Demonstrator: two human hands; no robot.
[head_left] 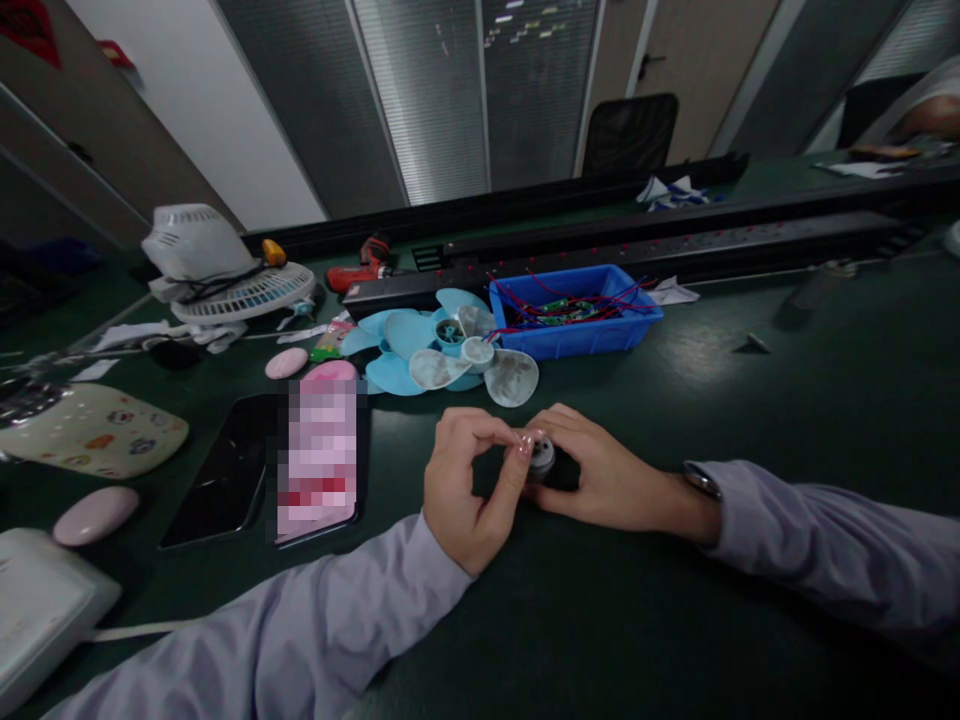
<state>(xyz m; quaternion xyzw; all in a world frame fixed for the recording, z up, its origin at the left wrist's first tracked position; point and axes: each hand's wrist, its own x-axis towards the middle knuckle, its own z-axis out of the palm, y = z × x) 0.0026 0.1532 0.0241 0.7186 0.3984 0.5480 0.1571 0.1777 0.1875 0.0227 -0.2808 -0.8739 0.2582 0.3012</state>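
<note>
A small grey cylindrical part, with dark holes in its top face, stands upright in front of me. The fingers and thumb of my right hand wrap round it from the right. From the left, my left hand brings thumb and index finger together in a pinch at the part's top edge. Anything between those two fingertips is too small or hidden to make out. Beyond both hands lie light-blue fan blades, with a dusty grey-white fan blade on top of them.
A blue bin holds circuit boards and red and blue wires. To the left are two phones, a patterned cup, pink rounded objects and a white fan. A red drill lies farther back beside a long black rail.
</note>
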